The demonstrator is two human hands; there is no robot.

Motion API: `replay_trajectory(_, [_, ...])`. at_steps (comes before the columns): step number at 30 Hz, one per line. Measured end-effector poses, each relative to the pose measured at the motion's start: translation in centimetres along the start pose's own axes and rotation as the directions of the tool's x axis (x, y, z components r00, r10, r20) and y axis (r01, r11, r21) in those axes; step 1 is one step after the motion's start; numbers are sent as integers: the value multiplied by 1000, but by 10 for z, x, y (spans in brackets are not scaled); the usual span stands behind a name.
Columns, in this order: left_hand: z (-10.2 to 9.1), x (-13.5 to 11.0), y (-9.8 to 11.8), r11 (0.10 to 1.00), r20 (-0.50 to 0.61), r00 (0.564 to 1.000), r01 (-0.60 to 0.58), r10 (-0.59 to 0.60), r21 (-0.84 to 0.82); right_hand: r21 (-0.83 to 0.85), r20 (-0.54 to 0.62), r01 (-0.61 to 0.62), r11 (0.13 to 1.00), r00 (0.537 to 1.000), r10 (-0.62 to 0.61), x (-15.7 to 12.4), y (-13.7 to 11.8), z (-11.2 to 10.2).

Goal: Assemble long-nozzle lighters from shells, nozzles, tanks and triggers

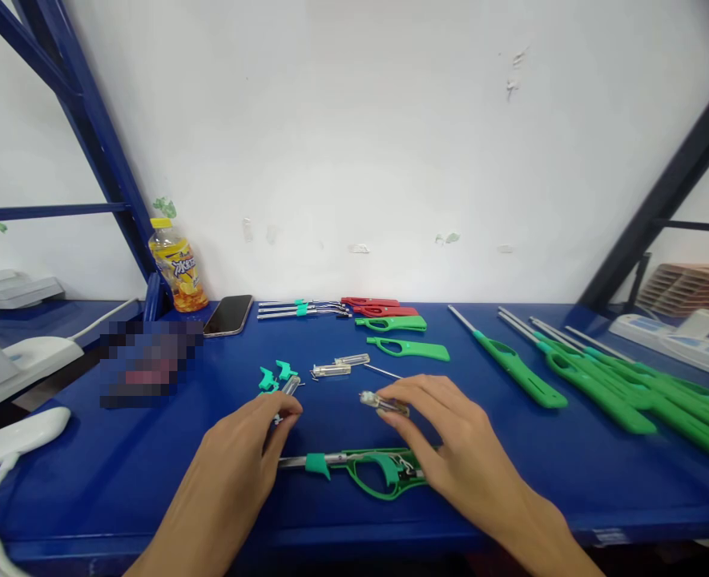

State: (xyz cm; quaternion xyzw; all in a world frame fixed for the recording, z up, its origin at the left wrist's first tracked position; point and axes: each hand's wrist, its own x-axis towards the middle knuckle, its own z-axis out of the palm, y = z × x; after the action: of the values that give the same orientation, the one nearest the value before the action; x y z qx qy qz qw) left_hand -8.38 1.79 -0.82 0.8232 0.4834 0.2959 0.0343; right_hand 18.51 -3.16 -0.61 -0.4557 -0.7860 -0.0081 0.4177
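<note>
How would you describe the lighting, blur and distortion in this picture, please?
Head view: soft, even light, with faint shadows under the left hand and right hand. There is no motion blur: the tube in the left and the clear part in the right look crisp. Wide-angle bending bows the table edge and frame. A pixelated patch hides something beside the phone.

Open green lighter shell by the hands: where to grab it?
Probably the green handle loop, pinched across its near and far rims from above. The open lighter shell lies flat, inner parts exposed, metal tube pointing left; the right hand covers its right end.
</note>
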Motion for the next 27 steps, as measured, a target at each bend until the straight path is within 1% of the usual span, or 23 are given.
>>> replay_trajectory(2, [-3,0,6,998,-104,994,-45,40,-53,20,-28,9,1000,1000,-8,1,-2,0])
replay_trajectory(4, [-4,0,13,987,-202,975,-114,89,-116,22,-48,23,999,999,-22,1,-3,-1])
replay_trajectory(6, [-4,-1,21,968,-265,958,-166,113,-186,22,-73,41,999,997,-39,-2,-5,-2])
replay_trajectory(8, [-2,-2,28,945,-297,951,-174,88,-277,42,-93,59,997,994,-55,-7,-9,-2])
replay_trajectory(9, [0,-4,31,931,-296,954,-157,56,-330,57,-103,71,996,993,-65,-10,-13,-2])
replay_trajectory(11, [3,-6,36,893,-252,968,-103,-12,-439,76,-122,116,990,987,-106,-15,-20,-1])
replay_trajectory(13, [6,-9,41,849,-191,980,-56,-53,-525,60,-136,163,985,979,-154,-18,-26,1])
replay_trajectory(15, [7,-11,46,818,-166,983,-32,-78,-574,37,-138,183,982,975,-176,-19,-29,2])
replay_trajectory(18, [8,-13,52,772,-142,984,-10,-104,-635,44,-120,170,984,979,-164,-19,-28,2])
replay_trajectory(21, [9,-15,55,714,-97,988,17,-118,-700,46,-72,142,989,988,-138,-20,-27,3])
replay_trajectory(24, [10,-16,56,686,-80,988,31,-129,-727,40,-44,131,991,991,-129,-21,-28,4])
replay_trajectory(27, [11,-16,57,660,-66,989,39,-134,-750,78,-31,116,990,993,-114,-22,-29,3])
